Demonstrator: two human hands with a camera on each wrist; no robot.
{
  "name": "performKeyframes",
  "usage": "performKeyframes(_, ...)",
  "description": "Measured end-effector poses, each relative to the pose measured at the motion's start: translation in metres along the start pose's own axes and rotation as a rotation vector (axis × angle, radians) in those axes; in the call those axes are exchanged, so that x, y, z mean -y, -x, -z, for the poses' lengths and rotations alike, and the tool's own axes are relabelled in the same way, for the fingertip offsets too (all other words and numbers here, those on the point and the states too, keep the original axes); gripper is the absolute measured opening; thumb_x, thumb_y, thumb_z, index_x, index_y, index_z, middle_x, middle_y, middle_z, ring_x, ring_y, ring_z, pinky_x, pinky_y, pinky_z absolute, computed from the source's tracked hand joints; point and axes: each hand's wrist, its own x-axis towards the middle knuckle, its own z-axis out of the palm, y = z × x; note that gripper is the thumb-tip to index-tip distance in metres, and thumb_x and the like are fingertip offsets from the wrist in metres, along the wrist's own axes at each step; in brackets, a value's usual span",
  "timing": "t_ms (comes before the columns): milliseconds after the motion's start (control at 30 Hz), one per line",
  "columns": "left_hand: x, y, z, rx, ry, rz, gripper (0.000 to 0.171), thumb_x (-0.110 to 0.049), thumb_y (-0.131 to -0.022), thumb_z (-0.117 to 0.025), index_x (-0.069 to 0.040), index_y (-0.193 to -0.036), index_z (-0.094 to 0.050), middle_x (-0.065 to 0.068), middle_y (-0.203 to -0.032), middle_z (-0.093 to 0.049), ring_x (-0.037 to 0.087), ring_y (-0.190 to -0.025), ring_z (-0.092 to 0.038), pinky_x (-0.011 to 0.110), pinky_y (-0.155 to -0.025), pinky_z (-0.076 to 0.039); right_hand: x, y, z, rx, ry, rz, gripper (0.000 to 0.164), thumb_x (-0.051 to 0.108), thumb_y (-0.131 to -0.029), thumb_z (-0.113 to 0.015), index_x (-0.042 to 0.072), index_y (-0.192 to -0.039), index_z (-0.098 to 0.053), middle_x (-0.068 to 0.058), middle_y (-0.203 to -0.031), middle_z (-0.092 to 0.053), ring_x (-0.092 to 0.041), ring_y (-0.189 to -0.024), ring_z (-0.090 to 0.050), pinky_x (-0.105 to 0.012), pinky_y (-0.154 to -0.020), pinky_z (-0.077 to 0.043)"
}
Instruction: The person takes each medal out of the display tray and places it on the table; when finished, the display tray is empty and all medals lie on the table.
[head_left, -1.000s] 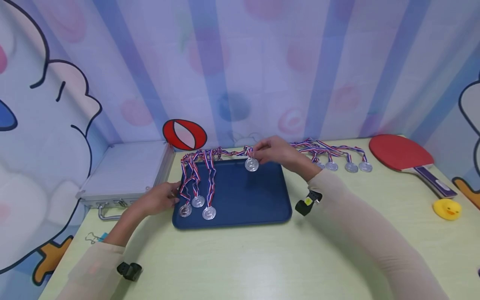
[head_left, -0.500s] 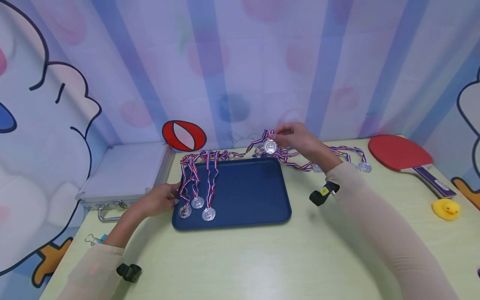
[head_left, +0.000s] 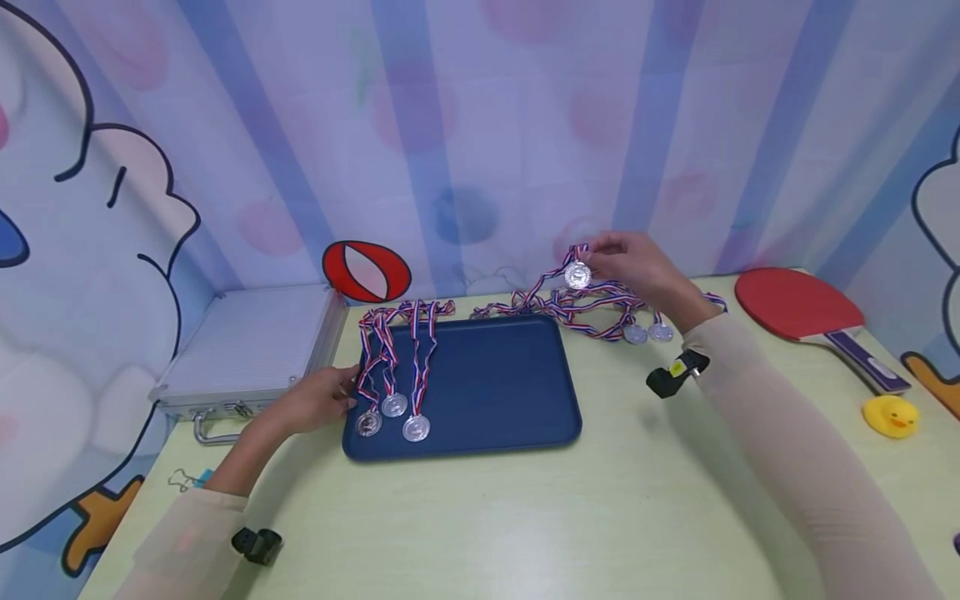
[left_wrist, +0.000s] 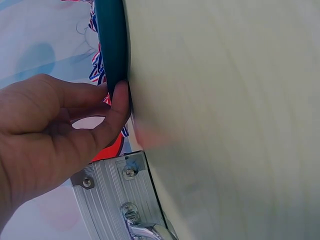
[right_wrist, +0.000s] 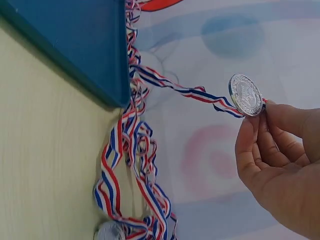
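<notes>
So, nearest risk: the tray (head_left: 498,392) sliding and shifting the three medals (head_left: 416,428) on it, if the left hand (head_left: 321,398) slackened. Farther back, the held medal's ribbon (right_wrist: 192,93) ran into tangled ribbons (right_wrist: 131,119); a tug could snag others. Left hand pinched the tray's left rim, fingers nearly closed; right hand (head_left: 637,265), likewise, pinched the held medal (head_left: 577,275) above the pile.

Tray (head_left: 495,383) sits on the tabletop (head_left: 465,525), three medals (head_left: 416,428) on it toward 8 o'clock, case (head_left: 251,333) roughly 9, paddle (head_left: 798,304) and duck (head_left: 890,416) around 3ish.
</notes>
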Motion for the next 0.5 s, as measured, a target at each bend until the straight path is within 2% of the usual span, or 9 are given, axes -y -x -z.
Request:
performKeyframes(133,0.000,0.000,0.000,-0.002,-0.001,-0.003,0.058,-0.002,-0.090,-0.054,0.011,-0.140,-0.029,0.022,-0.111,-0.061,0.027,-0.094,-0.060,0.033,-0.073,-0.052,-0.011,0.000,0.007,0.027,0.042,0.000,0.031,0.032,-0.092,-0.057,0.005,-0.109,-0.057,-0.005,-0.105,-0.062,-0.017,-0.097,-0.060,-0.036,-0.090,-0.047)
performKeyframes(367,0.001,0.000,-0.001,-0.002,-0.001,-0.009,0.058,-0.002,-0.090,-0.054,0.010,-0.140,-0.029,0.022,-0.111,-0.062,0.026,-0.093,-0.060,0.032,-0.072,-0.051,-0.037,0.007,0.012,0.118,0.099,-0.042,0.026,0.022,-0.093,-0.056,0.001,-0.109,-0.057,-0.006,-0.099,-0.065,-0.022,-0.093,-0.062,-0.045,-0.093,-0.046)
performKeyframes(500,0.002,-0.001,0.001,0.003,-0.006,0.006,0.058,-0.003,-0.090,-0.054,0.010,-0.141,-0.029,0.022,-0.113,-0.061,0.026,-0.094,-0.060,0.032,-0.073,-0.052,-0.049,0.011,0.010,0.171,0.114,-0.034,0.024,0.018,-0.092,-0.057,-0.001,-0.105,-0.057,-0.007,-0.094,-0.064,-0.021,-0.088,-0.062,-0.043,-0.088,-0.048)
